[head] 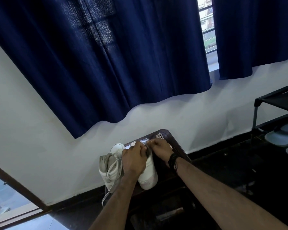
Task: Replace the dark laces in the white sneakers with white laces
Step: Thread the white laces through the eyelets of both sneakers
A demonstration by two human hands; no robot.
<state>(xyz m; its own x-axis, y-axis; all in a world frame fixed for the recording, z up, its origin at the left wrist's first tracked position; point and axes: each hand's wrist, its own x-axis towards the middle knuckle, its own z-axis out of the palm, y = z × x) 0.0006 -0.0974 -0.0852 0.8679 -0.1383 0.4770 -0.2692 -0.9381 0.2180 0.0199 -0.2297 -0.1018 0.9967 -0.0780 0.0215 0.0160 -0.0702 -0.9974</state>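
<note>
**Both hands at right sneaker's lacing**

Head view: two white sneakers side by side on dark table (173, 145). Left hand (135, 161) and right hand (160, 149), fingers curled, pinch dark lace (148, 151) over right sneaker (148, 173). Left sneaker (111, 165) carries loose white lace (112, 169). More white laces (160, 135) at table's far end.
</note>
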